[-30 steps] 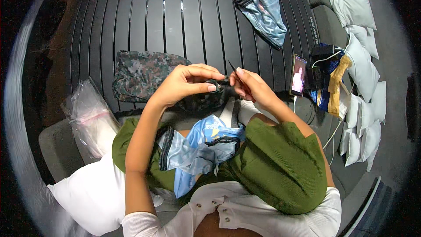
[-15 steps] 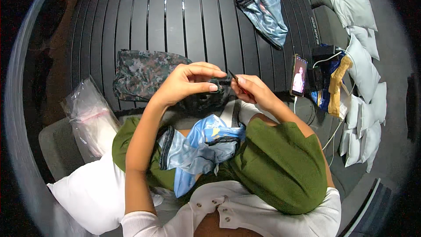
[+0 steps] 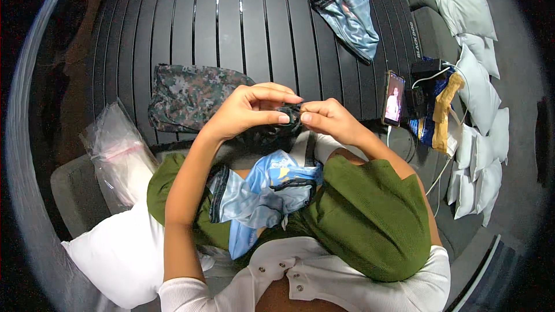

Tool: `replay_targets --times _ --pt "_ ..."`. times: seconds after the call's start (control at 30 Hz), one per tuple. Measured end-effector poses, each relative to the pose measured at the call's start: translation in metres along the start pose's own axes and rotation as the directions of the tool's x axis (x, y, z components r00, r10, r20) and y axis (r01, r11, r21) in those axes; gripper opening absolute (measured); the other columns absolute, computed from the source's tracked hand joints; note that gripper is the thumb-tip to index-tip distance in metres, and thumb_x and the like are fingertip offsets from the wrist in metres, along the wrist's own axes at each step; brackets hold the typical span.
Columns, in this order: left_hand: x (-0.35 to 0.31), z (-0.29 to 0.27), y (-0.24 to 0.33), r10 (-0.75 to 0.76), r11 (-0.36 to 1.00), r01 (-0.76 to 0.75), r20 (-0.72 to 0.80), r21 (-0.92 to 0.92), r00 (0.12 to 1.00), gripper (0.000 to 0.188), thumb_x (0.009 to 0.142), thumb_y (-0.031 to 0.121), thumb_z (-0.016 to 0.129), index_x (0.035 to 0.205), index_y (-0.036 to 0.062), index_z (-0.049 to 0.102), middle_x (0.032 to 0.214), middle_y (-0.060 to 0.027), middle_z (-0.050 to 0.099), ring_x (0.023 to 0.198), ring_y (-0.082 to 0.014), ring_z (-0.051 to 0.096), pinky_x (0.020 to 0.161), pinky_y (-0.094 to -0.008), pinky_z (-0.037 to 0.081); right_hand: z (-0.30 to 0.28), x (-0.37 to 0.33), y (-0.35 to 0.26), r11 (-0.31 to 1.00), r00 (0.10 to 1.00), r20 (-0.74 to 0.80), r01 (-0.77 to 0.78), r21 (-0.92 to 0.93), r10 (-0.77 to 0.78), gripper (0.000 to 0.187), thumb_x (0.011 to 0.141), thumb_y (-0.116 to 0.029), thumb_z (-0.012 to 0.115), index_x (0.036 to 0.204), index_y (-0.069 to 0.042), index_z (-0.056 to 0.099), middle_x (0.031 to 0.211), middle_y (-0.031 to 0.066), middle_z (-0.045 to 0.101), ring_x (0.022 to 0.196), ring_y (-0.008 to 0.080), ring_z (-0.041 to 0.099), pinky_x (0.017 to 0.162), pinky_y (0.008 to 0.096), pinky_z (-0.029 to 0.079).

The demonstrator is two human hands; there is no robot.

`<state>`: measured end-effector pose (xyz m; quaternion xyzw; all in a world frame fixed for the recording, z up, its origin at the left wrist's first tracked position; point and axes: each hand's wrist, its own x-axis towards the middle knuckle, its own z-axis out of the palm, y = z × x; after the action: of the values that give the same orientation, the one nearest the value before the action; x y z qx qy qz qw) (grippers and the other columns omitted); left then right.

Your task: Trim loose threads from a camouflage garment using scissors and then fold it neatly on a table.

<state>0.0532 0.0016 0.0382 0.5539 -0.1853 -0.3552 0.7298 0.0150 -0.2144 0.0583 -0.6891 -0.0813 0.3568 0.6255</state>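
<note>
In front of me, over the near edge of the slatted table, both hands come together at a small piece of dark cloth. My left hand is closed on it between thumb and fingers. My right hand pinches its right edge, thumb against forefinger; no tool shows in it. A camouflage-patterned cloth lies left of my hands. Whether it joins the dark cloth is hidden behind my left hand. On my lap rests a crumpled light blue garment with black trim.
Another light blue garment lies on the far right of the black slatted table. A phone stands at right beside cables and a black box. White pillows line the right; a plastic bag sits at left.
My right hand has moved slightly left to meet the dark cloth. The small pointed tool with a red part, seen in it before, no longer shows. My left hand stays nearly still.
</note>
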Motion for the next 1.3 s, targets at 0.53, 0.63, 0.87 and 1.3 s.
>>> replay_targets --times 0.53,0.63,0.87,1.3 --pt "0.001 0.003 0.0 0.018 0.999 -0.018 0.013 -0.041 1.0 0.037 0.066 0.0 0.069 0.102 0.0024 0.062 0.108 -0.0069 0.055 0.099 -0.0149 0.052 0.084 -0.0271 0.042 0.0 0.002 0.002 0.999 1.0 -0.011 -0.006 -0.037 0.006 0.035 0.089 -0.03 0.05 0.069 -0.002 0.052 0.056 -0.0063 0.037 0.055 0.0033 0.032 0.047 0.0227 0.027" --pt "0.0 0.004 -0.004 0.019 0.998 -0.018 0.017 -0.058 1.0 0.037 0.066 -0.001 0.069 0.103 0.0026 0.062 0.109 -0.0066 0.053 0.099 -0.0147 0.052 0.083 -0.0261 0.043 0.001 0.005 0.004 0.993 0.999 -0.011 0.033 -0.117 -0.034 0.033 0.089 -0.03 0.049 0.073 -0.002 0.054 0.058 -0.0061 0.039 0.055 0.0029 0.033 0.047 0.0217 0.028" --pt "0.002 0.005 -0.005 0.025 0.996 -0.022 0.032 -0.087 0.999 0.037 0.067 -0.002 0.068 0.103 0.0033 0.061 0.111 -0.0065 0.052 0.099 -0.0147 0.052 0.082 -0.0258 0.044 0.002 0.005 0.008 0.969 0.995 -0.013 0.095 -0.227 -0.1 0.03 0.089 -0.028 0.049 0.083 0.001 0.057 0.059 -0.0042 0.043 0.055 0.004 0.036 0.048 0.0224 0.03" --pt "0.001 0.005 -0.003 0.059 0.997 -0.057 0.035 -0.058 0.998 0.037 0.067 0.001 0.069 0.103 0.005 0.063 0.107 -0.0038 0.055 0.086 -0.0083 0.051 0.069 -0.0191 0.04 0.006 0.003 0.002 0.917 0.976 -0.048 0.184 -0.352 -0.214 0.023 0.086 -0.021 0.054 0.087 0.002 0.057 0.057 0.0034 0.048 0.052 0.0068 0.042 0.047 0.0243 0.034"
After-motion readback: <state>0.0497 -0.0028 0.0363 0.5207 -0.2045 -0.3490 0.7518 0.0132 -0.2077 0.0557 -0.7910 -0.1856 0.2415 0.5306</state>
